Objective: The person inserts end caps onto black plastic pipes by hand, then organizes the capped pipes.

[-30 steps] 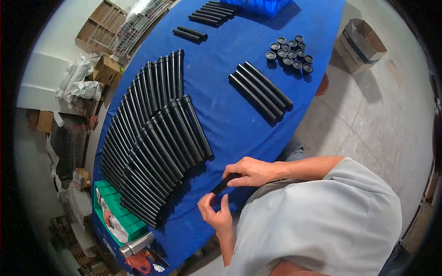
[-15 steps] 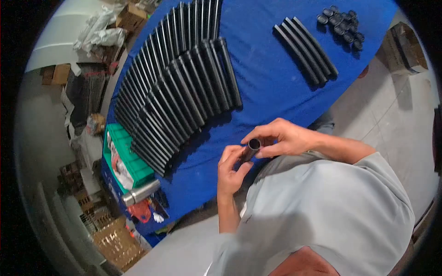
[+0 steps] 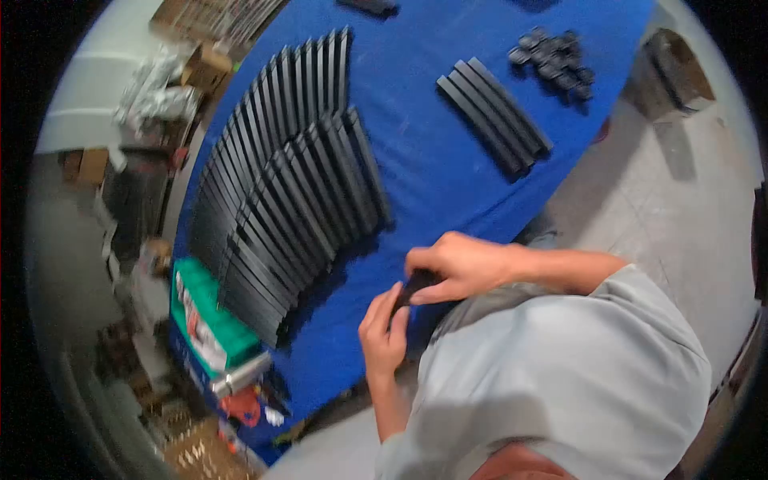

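A short stretch of black tube (image 3: 419, 282) shows between my two hands at the near edge of the blue-covered table. My left hand (image 3: 384, 330) is closed around its lower part. Over the upper end, my right hand (image 3: 462, 268) curls its fingers and thumb, hiding the tube's opening. Whether a small part sits under those fingers cannot be seen. Beyond my hands, many black tubes (image 3: 308, 188) lie side by side in two fanned rows. A few separate tubes (image 3: 496, 116) lie to the right, near a pile of round black caps (image 3: 556, 64).
A green basket (image 3: 240, 340) with a white and red item inside stands at the table's left end. Beside it are a silver cylinder (image 3: 242, 374) and a red object (image 3: 242, 408). A cardboard box (image 3: 680, 76) stands on the floor at right.
My right hand has moved over the tube's upper end, which was open to view before. The camera has shifted, so the table things appear lower and further left.
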A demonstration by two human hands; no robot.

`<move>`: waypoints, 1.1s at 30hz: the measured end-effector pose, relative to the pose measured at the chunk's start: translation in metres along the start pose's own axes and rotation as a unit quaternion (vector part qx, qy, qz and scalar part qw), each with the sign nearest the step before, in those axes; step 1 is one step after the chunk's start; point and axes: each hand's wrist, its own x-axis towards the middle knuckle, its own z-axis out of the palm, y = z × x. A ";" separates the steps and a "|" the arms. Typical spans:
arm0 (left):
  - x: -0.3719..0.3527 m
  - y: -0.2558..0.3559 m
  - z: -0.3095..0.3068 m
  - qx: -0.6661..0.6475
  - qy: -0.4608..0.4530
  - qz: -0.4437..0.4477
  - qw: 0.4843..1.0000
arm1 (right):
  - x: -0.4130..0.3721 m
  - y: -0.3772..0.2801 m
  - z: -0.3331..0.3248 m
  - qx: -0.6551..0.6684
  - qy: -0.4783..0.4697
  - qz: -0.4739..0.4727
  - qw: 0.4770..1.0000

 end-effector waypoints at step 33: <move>0.013 -0.100 0.066 -0.709 0.023 -0.062 0.702 | -0.022 0.116 -0.278 -0.701 0.136 0.246 0.655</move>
